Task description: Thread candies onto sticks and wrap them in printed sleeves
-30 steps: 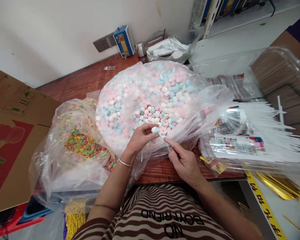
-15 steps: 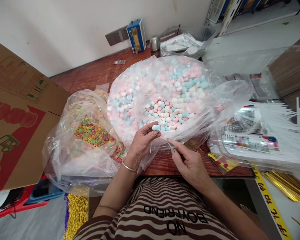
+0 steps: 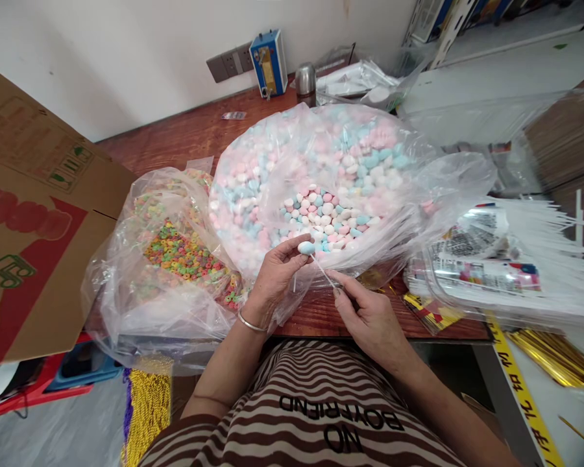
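White-and-light-blue egg-shaped piece (image 3: 306,248) and thin white stick (image 3: 324,270) pinched at near edge of large clear plastic bag (image 3: 282,162)

The egg-shaped piece is gripped between thumb and fingers of the bare left hand (image 3: 277,275), a silver bangle (image 3: 252,322) being worn on that wrist. It is held over the near edge of the large bag, which is filled with pink, white and light blue rounded pieces (image 3: 328,217). The thin stick is pinched near its lower end, thumb against index finger, by the bare right hand (image 3: 370,318). It is slanted up toward the egg-shaped piece; its upper end is brought to the underside, but whether it is pushed in cannot be told. The hands are kept apart, bridged by piece and stick.

The large bag is set on a reddish-brown wooden table (image 3: 170,143). Left of it, a smaller clear plastic bag (image 3: 121,266) is placed, with multicoloured little rings (image 3: 187,259) seen inside. Farther left, a brown cardboard box with red print (image 3: 39,214) is stood. Right of the large bag, a clear plastic tray (image 3: 438,295) is loaded with many white sticks (image 3: 549,259). Behind the large bag, a blue-and-white box-shaped item (image 3: 270,65) and a silver metal cylinder (image 3: 305,83) are lined up near the wall. In front of it, a brown-and-beige striped shirt (image 3: 292,402) is seen, worn by the person.
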The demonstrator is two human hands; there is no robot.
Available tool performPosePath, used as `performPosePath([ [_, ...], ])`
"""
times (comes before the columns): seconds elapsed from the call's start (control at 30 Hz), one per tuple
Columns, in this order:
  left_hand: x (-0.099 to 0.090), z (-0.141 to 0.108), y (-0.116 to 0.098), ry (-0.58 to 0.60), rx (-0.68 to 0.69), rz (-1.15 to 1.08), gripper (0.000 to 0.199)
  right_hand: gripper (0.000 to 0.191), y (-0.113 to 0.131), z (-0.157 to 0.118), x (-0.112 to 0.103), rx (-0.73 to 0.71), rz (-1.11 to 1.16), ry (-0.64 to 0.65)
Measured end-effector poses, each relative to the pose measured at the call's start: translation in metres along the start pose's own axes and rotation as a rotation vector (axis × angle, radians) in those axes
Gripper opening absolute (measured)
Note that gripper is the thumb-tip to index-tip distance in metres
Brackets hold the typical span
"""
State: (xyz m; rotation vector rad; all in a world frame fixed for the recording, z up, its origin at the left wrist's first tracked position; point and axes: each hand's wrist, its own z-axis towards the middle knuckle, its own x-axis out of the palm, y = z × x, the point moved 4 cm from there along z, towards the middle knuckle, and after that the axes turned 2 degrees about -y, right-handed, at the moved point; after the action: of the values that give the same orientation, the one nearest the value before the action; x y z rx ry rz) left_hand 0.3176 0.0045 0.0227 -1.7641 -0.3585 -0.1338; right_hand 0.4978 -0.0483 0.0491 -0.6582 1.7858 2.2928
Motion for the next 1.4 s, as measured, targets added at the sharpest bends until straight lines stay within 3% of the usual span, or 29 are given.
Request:
performPosePath([
  [0.27,0.006,-0.002,-0.001,0.009,0.034,0.132,0.036,0.038,-0.003,-0.001,0.009,0.025,0.014,-0.073],
  [0.73,0.014,-0.014,0.002,0.02,0.108,0.349,0.031,0.035,-0.005,0.008,0.021,0.09,0.071,-0.076],
  [0.83,0.009,-0.023,0.002,0.02,0.207,0.422,0.037,0.027,-0.014,0.012,0.031,0.131,0.107,-0.08],
  [0.93,-0.004,-0.039,-0.001,0.007,0.305,0.495,0.042,0.018,-0.021,0.017,0.056,0.236,0.362,-0.039],
  [1.07,-0.041,-0.066,-0.004,-0.04,0.319,0.499,0.048,0.033,-0.015,0.021,0.101,0.407,0.828,0.156],
  [1.17,-0.093,-0.077,-0.015,-0.157,0.286,0.527,0.056,0.036,-0.005,0.021,0.12,0.462,0.914,0.234],
  [1.27,-0.162,-0.074,-0.042,-0.478,0.405,0.869,0.031,0.033,0.0,0.018,0.129,0.462,0.886,0.28],
  [1.33,-0.203,-0.063,-0.056,-0.573,0.405,1.141,0.028,0.03,0.002,0.016,0.133,0.442,0.856,0.316],
  [1.4,-0.235,-0.049,-0.063,-0.581,0.351,1.337,0.027,0.029,0.003,0.015,0.137,0.432,0.827,0.337],
])
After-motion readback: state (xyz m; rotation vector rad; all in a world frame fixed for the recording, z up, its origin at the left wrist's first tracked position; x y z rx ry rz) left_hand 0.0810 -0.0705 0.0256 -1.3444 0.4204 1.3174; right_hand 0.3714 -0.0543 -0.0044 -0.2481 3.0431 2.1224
